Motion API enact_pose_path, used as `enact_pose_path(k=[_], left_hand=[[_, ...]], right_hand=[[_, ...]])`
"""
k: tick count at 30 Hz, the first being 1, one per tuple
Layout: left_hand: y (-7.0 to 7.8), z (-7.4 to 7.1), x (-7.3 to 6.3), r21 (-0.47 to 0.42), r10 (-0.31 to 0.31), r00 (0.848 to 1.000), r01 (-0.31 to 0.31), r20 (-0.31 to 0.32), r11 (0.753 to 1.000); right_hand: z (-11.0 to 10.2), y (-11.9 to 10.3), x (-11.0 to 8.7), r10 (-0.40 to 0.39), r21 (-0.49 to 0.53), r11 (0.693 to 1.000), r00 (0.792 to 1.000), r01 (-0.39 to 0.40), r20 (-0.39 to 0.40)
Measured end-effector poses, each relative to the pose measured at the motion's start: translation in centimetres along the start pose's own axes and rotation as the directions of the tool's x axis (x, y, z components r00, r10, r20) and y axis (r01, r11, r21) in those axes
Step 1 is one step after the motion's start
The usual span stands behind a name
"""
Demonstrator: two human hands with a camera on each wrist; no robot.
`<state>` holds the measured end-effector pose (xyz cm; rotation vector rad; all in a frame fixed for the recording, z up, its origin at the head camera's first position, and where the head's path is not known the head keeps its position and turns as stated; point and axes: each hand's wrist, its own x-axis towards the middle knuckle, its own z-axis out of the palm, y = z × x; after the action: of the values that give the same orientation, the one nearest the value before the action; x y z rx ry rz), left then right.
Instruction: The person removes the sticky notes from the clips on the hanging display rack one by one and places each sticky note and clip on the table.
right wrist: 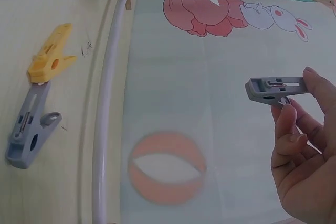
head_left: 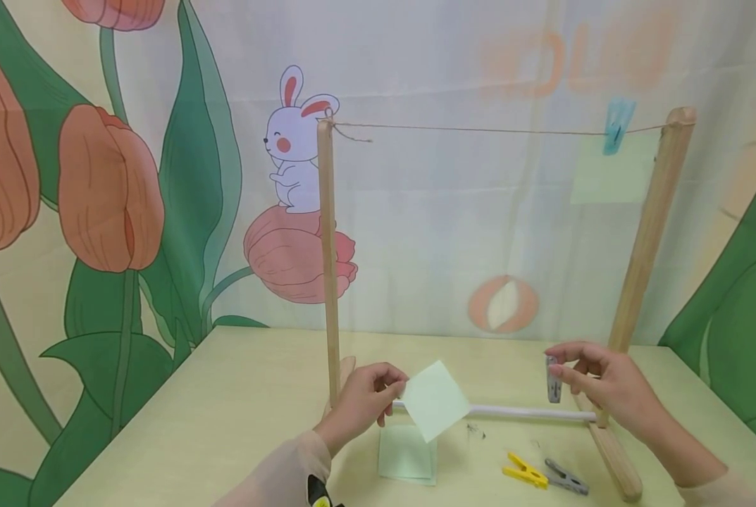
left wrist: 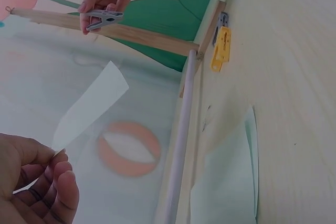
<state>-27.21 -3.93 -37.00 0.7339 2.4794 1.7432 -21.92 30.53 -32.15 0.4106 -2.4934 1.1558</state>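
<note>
past the left sleeve (head_left: pixel 282 468), the left hand (head_left: pixel 366 400) pinches a green sheet (head_left: pixel 437 401); right of it, below the string (head_left: pixel 454 129), the right hand (head_left: pixel 614 386) pinches an upright grey peg (head_left: pixel 553 382).

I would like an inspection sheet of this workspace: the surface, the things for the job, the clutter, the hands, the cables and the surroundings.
Surface: pale table, small dark marks near the white rod.
Job's things: blue peg clips a hanging sheet to the string between wooden posts; loose sheets, yellow peg and grey peg lie on the table.
Clutter: nothing seen apart from the marks.
Hands: left hand holds a square of paper by a corner; right hand pinches a second grey peg.
Cables: nothing seen.
Surroundings: cloth backdrop printed with flowers and a rabbit.
</note>
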Motion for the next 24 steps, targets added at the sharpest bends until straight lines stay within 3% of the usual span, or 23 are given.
enact_pose_path(k=[8, 24], left_hand=[[-1.3, 0.1, -0.6, -0.010, -0.026, 1.000, 0.026, 0.006, 1.000], [-3.7, 0.1, -1.7, -0.005, -0.071, 0.997, 0.071, 0.018, 0.997]], right_hand=[[0.8, 1.4, -0.9, 0.099, -0.006, 0.995, 0.994, -0.098, 0.036], [2.3, 3.5, -2.3, 0.136, -0.030, 0.990, 0.989, -0.135, 0.058]])
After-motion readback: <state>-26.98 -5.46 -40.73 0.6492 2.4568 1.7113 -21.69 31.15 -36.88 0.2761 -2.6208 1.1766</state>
